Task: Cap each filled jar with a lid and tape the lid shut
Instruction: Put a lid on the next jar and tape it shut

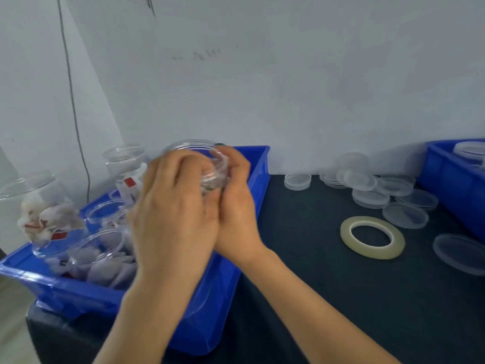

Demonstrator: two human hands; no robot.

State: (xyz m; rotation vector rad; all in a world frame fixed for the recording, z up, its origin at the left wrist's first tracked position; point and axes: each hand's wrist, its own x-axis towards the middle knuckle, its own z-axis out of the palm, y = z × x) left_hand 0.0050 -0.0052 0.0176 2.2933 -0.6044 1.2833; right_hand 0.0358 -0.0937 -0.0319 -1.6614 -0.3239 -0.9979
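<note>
Clasping a clear round plastic jar (195, 151) above a blue plastic crate (258, 164) of other jars, with the left hand (173, 206) and the right hand (235, 195) both curled round its body in a closed grip, long axis tilted, open mouth tipped up and away toward the white wall (288, 88). Not yet capped, by the look of it. Lying well apart to the right on the dark table (301, 298), and nearer the right hand: loose clear round plastic lids (367, 185) and a flat ring of pale translucent tape (372, 237).
</note>
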